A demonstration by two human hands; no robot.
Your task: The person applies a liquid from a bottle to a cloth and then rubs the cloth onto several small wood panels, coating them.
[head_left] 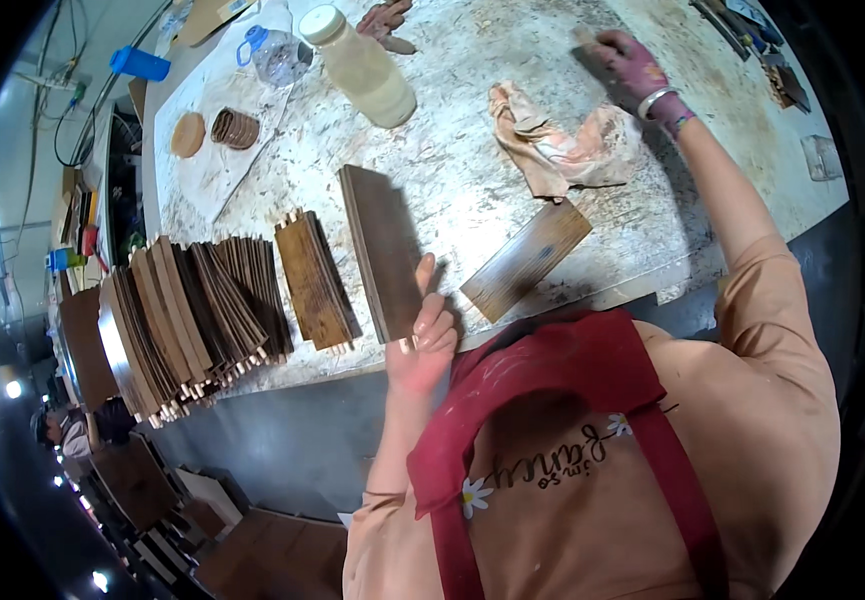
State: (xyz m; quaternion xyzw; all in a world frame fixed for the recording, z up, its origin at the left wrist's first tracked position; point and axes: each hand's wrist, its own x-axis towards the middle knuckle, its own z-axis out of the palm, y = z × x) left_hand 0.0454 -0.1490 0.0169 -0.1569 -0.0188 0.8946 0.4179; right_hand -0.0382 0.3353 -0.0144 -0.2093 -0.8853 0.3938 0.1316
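Observation:
My bare left hand [433,330] is at the near end of a dark brown wooden board [380,250], at the table's front edge. Its fingers curl against the board's right side, the index finger pointing away from me; the thumb is hidden. Far off to the right, my right hand [632,68] wears a purple glove and a white wristband. Its fingers close around something small and pale, blurred at the fingertips. A crumpled, stained tan cloth [562,145] lies between the hands. Nearer me, a lone brown wooden slat [527,260] rests flat and slantwise on the table.
A short stack of slats [314,285] and a long row of pegged slats [197,315] line the left front edge. Behind stand a large bottle of cloudy liquid [362,70], a clear jug [277,55] and a brown-stained cup [235,129]. Tools [737,30] lie far right.

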